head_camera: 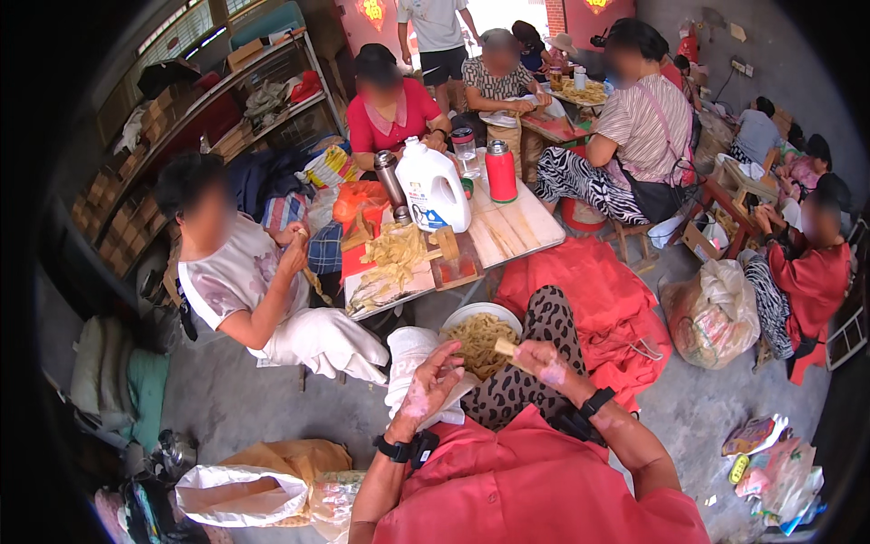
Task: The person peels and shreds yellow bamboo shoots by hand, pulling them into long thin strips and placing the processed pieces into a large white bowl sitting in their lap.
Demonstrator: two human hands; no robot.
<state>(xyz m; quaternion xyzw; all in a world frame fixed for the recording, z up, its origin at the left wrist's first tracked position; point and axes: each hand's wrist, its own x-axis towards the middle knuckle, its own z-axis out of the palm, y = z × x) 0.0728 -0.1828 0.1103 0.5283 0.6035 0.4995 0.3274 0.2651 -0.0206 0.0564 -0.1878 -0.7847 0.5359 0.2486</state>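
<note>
My right hand (pixel 546 365) grips a small flat tan piece (pixel 504 347) whose end sticks out past the fingers; I cannot tell whether it is wood or a folded strip. Across from it, my left hand (pixel 429 383) is raised with fingers apart and nothing visible in it. Between and beyond both hands a white basin (pixel 511 315) holds a heap of tan, folded strips (pixel 479 343). A white cloth (pixel 408 350) lies over my left leg, under the left hand. Leopard-print trousers (pixel 554 319) cover my right leg beside the basin.
Ahead stands a low table (pixel 520 228) with a white plastic jug (pixel 431 183), a red flask (pixel 501 171) and tan sheets (pixel 397 251). A seated person (pixel 238 279) works at the left. Red fabric (pixel 584 299) and a stuffed sack (pixel 710 309) lie right; an opened sack (pixel 272 476) sits lower left.
</note>
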